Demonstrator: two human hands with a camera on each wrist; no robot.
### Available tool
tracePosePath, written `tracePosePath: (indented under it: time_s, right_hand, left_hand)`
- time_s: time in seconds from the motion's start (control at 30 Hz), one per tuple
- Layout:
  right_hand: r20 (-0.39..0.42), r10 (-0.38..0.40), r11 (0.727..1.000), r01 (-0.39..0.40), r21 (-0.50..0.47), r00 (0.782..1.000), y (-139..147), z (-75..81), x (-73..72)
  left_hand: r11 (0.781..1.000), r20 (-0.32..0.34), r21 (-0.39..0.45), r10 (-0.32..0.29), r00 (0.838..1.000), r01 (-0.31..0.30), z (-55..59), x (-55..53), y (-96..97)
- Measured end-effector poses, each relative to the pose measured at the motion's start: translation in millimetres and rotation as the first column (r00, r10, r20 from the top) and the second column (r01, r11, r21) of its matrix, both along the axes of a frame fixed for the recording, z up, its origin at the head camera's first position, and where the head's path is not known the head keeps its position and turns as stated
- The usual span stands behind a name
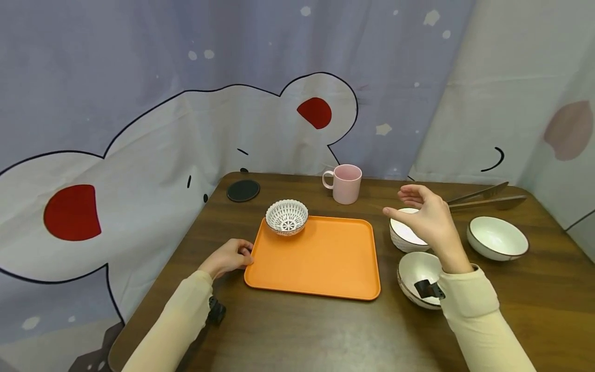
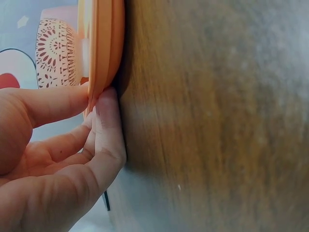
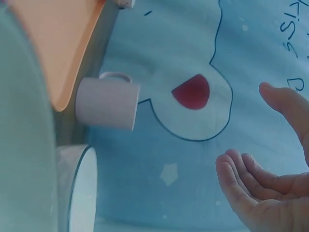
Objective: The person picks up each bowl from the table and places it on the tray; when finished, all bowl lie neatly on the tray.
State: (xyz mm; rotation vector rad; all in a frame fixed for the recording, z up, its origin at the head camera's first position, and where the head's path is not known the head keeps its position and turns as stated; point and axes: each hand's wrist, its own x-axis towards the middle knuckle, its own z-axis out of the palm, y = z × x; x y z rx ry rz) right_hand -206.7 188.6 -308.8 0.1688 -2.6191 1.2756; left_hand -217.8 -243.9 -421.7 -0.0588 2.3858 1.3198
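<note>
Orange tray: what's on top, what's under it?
On the tray: one patterned bowl, at the far left corner. Under: the left hand pinches the left rim, a finger beneath; the tray hides whatever else lies below.

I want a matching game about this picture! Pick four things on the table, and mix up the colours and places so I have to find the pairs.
Things
1. rectangular tray
2. mug
3. round coaster
4. patterned bowl

Colours and places
A. pink, with a handle
B. at the rectangular tray's far left corner
C. orange all over
D. black and flat

Right pairs: 1-C, 2-A, 3-D, 4-B
</note>
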Motion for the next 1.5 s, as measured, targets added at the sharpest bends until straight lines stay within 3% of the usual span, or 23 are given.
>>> tracePosePath:
  time_s: [0.3, 0.6, 0.83, 1.23, 1.5]
  right_hand:
    - [0.046, -0.047, 0.999, 0.048, -0.017, 0.998, 23.5, -11.0, 3.7]
    - [0.041, -0.083, 0.996, 0.081, 0.044, 0.996, 42.8, -9.8, 6.2]
    - [0.035, -0.111, 0.994, 0.110, 0.017, 0.993, 55.9, -8.7, 8.6]
    - [0.015, -0.191, 0.977, 0.188, 0.097, 0.982, 83.6, -11.8, 9.9]
    - [0.096, -0.258, 0.950, 0.234, 0.207, 0.961, 102.2, -19.8, 8.2]
  left_hand:
    - [1.000, 0.001, -0.009, -0.006, 1.000, 0.006, 2.0, 1.3, 1.2]
    - [1.000, 0.000, 0.000, -0.019, 1.000, 0.019, 0.3, -0.6, -1.3]
    - [1.000, 0.000, 0.004, -0.018, 1.000, 0.018, 0.5, -0.7, -0.8]
    - [0.999, -0.006, -0.029, -0.022, 1.000, 0.022, 4.5, -4.2, 0.2]
    - [0.999, 0.001, -0.040, -0.028, 1.000, 0.028, 1.8, -2.4, 0.0]
